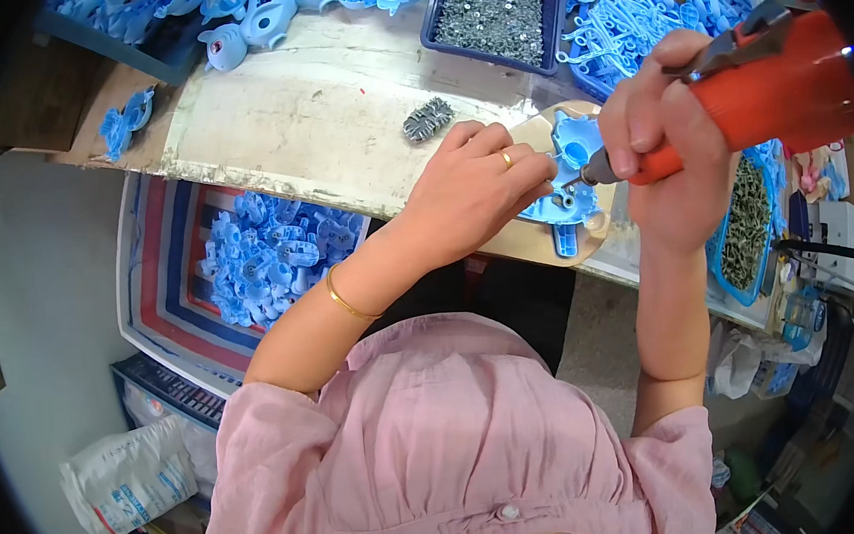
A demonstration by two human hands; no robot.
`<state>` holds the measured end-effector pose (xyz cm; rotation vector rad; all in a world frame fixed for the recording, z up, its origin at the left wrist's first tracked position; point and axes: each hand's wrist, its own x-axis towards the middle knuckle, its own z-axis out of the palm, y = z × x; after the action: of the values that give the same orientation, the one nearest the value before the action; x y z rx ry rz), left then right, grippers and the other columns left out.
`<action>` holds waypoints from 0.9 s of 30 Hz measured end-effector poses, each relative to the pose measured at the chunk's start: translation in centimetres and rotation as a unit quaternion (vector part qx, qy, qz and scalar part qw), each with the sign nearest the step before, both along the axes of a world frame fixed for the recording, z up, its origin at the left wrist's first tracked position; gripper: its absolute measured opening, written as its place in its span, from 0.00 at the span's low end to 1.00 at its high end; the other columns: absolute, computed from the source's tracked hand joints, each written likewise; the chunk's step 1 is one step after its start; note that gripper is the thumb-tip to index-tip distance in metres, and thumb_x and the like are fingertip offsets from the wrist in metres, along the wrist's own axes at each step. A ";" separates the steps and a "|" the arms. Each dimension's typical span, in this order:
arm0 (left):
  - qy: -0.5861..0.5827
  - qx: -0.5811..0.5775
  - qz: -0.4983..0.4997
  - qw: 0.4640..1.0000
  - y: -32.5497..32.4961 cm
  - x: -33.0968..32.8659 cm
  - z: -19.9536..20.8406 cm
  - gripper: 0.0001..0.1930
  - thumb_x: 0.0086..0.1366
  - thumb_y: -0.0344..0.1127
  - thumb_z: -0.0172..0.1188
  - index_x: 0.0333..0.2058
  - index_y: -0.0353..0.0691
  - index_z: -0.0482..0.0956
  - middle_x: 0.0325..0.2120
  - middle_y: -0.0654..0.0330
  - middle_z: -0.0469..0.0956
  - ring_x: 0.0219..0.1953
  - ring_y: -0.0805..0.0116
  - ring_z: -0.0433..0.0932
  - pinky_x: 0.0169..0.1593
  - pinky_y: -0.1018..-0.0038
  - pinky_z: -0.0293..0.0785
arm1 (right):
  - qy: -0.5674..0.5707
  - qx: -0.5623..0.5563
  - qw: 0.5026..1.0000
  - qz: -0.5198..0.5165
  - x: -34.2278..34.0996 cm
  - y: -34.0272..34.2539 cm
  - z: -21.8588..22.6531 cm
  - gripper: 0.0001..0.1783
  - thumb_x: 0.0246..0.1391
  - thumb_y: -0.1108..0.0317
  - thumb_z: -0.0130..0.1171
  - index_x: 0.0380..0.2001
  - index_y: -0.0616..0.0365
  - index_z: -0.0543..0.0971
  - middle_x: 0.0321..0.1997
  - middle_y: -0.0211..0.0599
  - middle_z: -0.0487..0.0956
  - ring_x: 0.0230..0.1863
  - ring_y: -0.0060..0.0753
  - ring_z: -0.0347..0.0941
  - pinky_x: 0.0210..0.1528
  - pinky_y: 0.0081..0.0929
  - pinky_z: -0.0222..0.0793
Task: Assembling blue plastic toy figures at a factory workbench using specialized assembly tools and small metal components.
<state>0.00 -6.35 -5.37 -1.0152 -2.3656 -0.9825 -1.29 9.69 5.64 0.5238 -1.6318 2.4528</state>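
My right hand (666, 143) is wrapped round an orange-red power screwdriver (779, 84), its tip pointing left and down at a light blue plastic shell part (575, 138). The shell lies on a round tan board (538, 246) at the table's edge. My left hand (476, 191) reaches over the board's left side, fingers bent and pinched together near the screwdriver tip. Whatever those fingertips hold is hidden or too small to name. Just beyond my left hand sits a small heap of dark metal pieces (426, 119).
A dark blue bin (491, 58) of small metal parts stands at the back. Blue plastic pieces (634, 30) fill a basket behind the screwdriver. A light blue basket (740, 293) with small metal parts is at right. Below left, a striped container (151, 259) holds blue parts (266, 260).
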 end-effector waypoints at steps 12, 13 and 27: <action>-0.095 0.063 -0.038 0.993 0.3 0.8 -0.4 0.07 0.63 0.37 0.65 0.40 0.47 0.79 0.32 0.68 0.80 0.38 0.64 0.74 0.49 0.66 0.67 | 0.004 0.016 1.000 0.004 -0.4 -0.6 -0.5 0.16 0.56 0.72 0.62 0.45 0.69 0.72 0.19 0.34 0.74 0.15 0.23 0.70 0.19 0.21 0.64; -0.095 0.063 -0.038 0.993 0.3 0.9 -0.5 0.07 0.63 0.37 0.65 0.40 0.47 0.79 0.32 0.68 0.80 0.38 0.64 0.74 0.49 0.66 0.67 | 0.004 0.016 1.000 0.004 -0.4 -0.6 -0.6 0.16 0.56 0.72 0.62 0.45 0.69 0.72 0.19 0.34 0.74 0.15 0.23 0.70 0.19 0.21 0.64; -0.088 0.012 0.033 0.996 -1.3 0.5 -2.0 0.39 0.50 0.49 0.75 0.57 0.37 0.69 0.56 0.53 0.72 0.58 0.49 0.68 0.64 0.56 0.62 | -0.032 0.122 0.992 -0.018 -1.6 -2.3 -4.7 0.16 0.58 0.75 0.56 0.49 0.67 0.70 0.21 0.33 0.72 0.18 0.26 0.70 0.23 0.24 0.66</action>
<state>0.50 -7.69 -7.40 -0.8685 -2.5044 -1.1146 -2.85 7.35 0.96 0.4457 -1.9642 2.2802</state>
